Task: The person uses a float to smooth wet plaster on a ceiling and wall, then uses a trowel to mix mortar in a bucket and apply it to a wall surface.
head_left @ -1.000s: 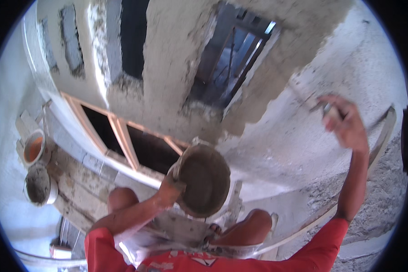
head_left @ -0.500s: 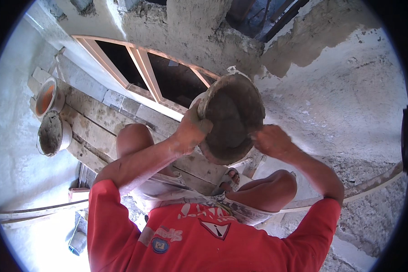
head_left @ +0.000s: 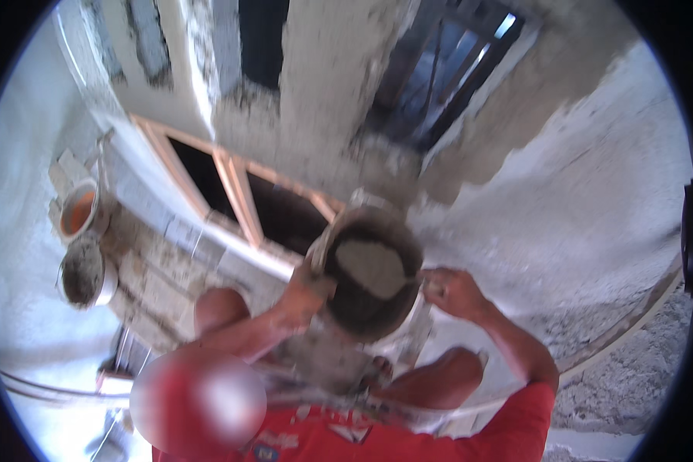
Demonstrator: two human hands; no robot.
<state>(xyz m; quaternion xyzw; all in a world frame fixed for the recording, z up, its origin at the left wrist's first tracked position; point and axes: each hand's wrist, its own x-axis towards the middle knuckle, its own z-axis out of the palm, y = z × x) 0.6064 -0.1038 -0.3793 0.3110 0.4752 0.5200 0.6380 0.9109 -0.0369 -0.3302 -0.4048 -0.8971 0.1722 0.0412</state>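
Note:
A round bucket [head_left: 368, 323], its walls crusted with mortar, is tilted so that its mouth faces me. Wet grey mortar [head_left: 371, 268] shows inside as a paler patch. My left hand [head_left: 306, 291] is closed over the left rim, thumb on the inner side. At the right rim my right hand [head_left: 448, 292] is closed, and something thin and grey seems to run from its fingers into the bucket. Blur hides what kind of thing that is, and the bucket's underside is out of sight.
Mortar-stained planks [head_left: 158, 281] run to the left, with a crusted bucket [head_left: 109, 285] and a pail with orange inside [head_left: 78, 212] at their end. Ahead stands a wall with a wooden window frame [head_left: 235, 196] and a dark opening [head_left: 431, 77]. A partly plastered wall [head_left: 570, 185] rises on the right.
My view has tipped upward, so the bucket and both hands sit lower and more of the wall shows. The bucket's mouth has turned, and the mortar inside looks paler. Both hands stay at the rim.

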